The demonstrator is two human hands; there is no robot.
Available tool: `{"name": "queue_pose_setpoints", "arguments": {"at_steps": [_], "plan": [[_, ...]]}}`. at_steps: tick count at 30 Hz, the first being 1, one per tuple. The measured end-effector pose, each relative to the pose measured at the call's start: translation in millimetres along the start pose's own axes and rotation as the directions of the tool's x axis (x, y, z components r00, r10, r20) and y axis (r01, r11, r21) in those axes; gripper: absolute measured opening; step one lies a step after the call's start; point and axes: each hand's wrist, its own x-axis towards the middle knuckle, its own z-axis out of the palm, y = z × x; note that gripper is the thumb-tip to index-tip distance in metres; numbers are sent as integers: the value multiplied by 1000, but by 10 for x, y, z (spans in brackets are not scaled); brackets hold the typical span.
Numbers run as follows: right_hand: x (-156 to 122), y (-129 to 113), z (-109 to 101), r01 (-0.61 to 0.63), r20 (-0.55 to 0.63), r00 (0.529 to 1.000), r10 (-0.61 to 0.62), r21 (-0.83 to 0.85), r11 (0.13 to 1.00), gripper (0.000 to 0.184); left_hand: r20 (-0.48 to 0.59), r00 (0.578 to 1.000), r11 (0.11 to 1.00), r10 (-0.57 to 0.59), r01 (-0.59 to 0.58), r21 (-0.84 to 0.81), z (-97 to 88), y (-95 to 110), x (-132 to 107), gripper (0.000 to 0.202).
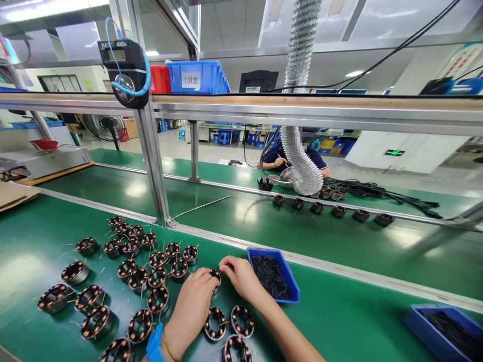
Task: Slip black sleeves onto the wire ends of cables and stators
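Note:
Both my hands meet over one small wound stator coil (215, 275) near the middle of the green bench. My left hand (194, 301) curls round it from the left, a blue strap and a gold bangle on its wrist. My right hand (238, 276) pinches at its top from the right. Several more copper-wound stator coils (132, 266) lie spread to the left and in front, and three coils (230, 327) sit just below my hands. A small blue tray (292, 289) of short black pieces stands right beside my right hand.
A second blue tray (445, 334) sits at the right edge. Beyond an aluminium rail (302, 259) runs a green conveyor carrying a row of coils (332, 208). A metal post (153, 161), a flexible duct (300, 161) and a seated co-worker (320, 161) are further back.

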Motion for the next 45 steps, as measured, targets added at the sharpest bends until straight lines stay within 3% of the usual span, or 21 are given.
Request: {"name": "queue_pose_setpoints", "arguments": {"at_steps": [5, 11, 16, 22, 25, 27, 30, 33, 39, 45], "plan": [[-89, -16, -167, 122, 103, 988, -116, -52, 991, 24, -23, 999, 999, -36, 36, 20, -16, 37, -3, 33], [-219, -31, -111, 157, 123, 980, -153, -23, 987, 23, -16, 997, 997, -75, 75, -24, -78, 29, 24, 34], [-190, -18, -144, 85, -5, 996, -85, 37, 996, 25, 8, 996, 996, -87, 87, 7, -118, 86, 65, 37], [-92, 36, -413, -9, -207, 978, 37, 134, 991, 20, 75, 997, 997, -31, 26, 74, -221, 249, 250, 37], [-97, 9, -520, -12, -253, 966, 53, 162, 987, 24, -4, 987, 968, -161, 159, 195, -366, 111, 387, 36], [-107, -14, -559, -4, -264, 963, 51, 177, 984, 30, -64, 955, 913, -290, 296, 282, -440, -37, 478, 32], [-103, -32, -572, 6, -272, 961, 49, 198, 980, 34, -64, 916, 850, -395, 391, 353, -458, -186, 561, 22], [-76, -33, -548, 8, -258, 965, 50, 218, 976, 33, -34, 924, 855, -380, 365, 368, -402, -156, 528, 16], [45, -9, -306, 8, -196, 980, 36, 219, 976, 19, 12, 978, 926, -209, 194, 324, -277, 85, 277, 16], [206, 57, 60, -67, -113, 989, 93, 216, 974, 14, -107, 968, 904, -226, 249, 348, -173, 122, 207, 7]]}}
